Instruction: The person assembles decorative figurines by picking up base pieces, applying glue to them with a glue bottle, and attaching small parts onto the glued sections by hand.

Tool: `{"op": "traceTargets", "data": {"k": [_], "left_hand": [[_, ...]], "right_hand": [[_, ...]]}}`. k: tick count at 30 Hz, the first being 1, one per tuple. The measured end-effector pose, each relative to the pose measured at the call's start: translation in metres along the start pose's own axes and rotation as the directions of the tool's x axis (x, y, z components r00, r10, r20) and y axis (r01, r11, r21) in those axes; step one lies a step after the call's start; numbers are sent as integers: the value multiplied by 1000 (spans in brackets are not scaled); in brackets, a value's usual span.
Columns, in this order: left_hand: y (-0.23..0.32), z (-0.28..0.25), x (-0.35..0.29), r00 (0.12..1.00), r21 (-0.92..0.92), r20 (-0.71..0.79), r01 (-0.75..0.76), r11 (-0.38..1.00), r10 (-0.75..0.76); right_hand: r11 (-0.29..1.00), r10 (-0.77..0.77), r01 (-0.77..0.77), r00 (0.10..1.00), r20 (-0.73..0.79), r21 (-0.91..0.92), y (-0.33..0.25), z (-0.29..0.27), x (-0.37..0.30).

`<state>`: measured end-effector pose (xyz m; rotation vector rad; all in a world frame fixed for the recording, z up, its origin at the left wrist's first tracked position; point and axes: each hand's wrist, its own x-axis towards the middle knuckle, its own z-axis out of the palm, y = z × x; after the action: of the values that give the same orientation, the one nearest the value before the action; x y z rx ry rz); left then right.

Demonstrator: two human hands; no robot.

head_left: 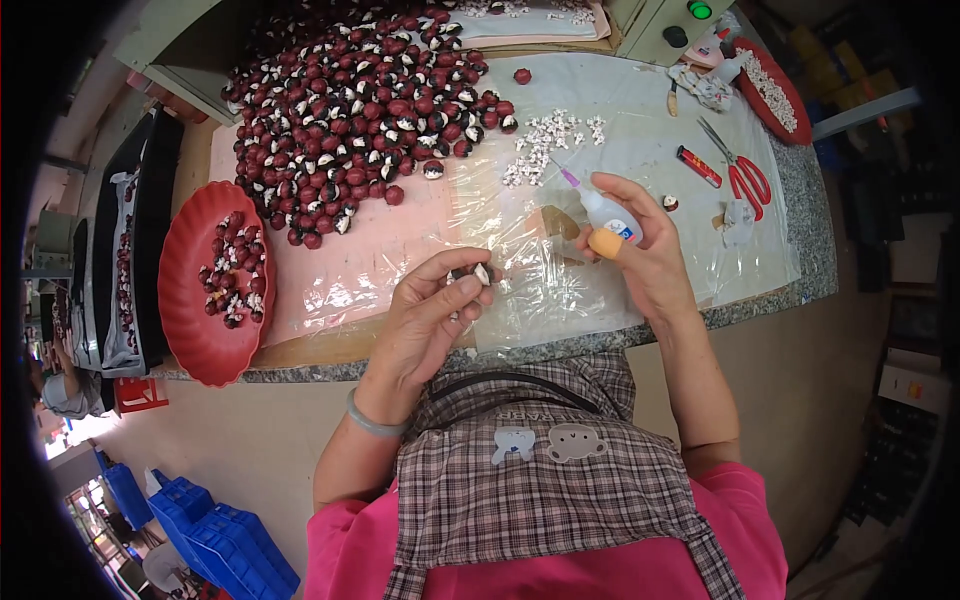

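Observation:
My left hand point(420, 320) is closed, pinching a small dark red, black and white ball-shaped piece point(482, 274) over the near part of the plastic-covered table. In my right hand point(655, 265) is a small clear squeeze bottle point(605, 212) with a purple needle tip point(569, 177). An orange finger cover point(605, 243) sits on one digit of that hand. Beyond the bottle tip lie scattered small white pieces point(540, 145). A large heap of dark red balls with black and white parts point(350, 130) spreads over the far left.
A red scalloped dish point(180, 290) with some balls stands left, overhanging the table edge. At right lie red-handled scissors point(748, 183), a red-and-black cylinder point(699, 167) and a red dish of white pieces point(797, 125). A metal box point(650, 40) with a green light stands behind.

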<state>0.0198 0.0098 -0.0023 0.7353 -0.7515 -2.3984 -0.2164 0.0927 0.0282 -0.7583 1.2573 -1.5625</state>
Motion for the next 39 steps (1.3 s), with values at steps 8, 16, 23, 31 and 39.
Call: {"op": "traceTargets", "data": {"k": [8, 16, 23, 31, 39], "left_hand": [[3, 2, -5, 1000, 17, -29, 8, 1000, -8], [-1, -2, -6, 999, 10, 37, 2, 1000, -2], [2, 2, -8, 1000, 93, -7, 16, 996, -16], [0, 5, -8, 999, 218, 23, -42, 975, 37], [-4, 18, -8, 990, 399, 24, -138, 907, 140]], "right_hand": [[484, -268, 283, 949, 168, -828, 15, 8, 50], [284, -230, 459, 885, 405, -842, 13, 8, 61], [282, -131, 507, 862, 490, -815, 2, 3, 62], [399, -130, 464, 882, 452, -791, 1, 3, 58], [958, 170, -110, 961, 218, -264, -4, 33, 0]]}}
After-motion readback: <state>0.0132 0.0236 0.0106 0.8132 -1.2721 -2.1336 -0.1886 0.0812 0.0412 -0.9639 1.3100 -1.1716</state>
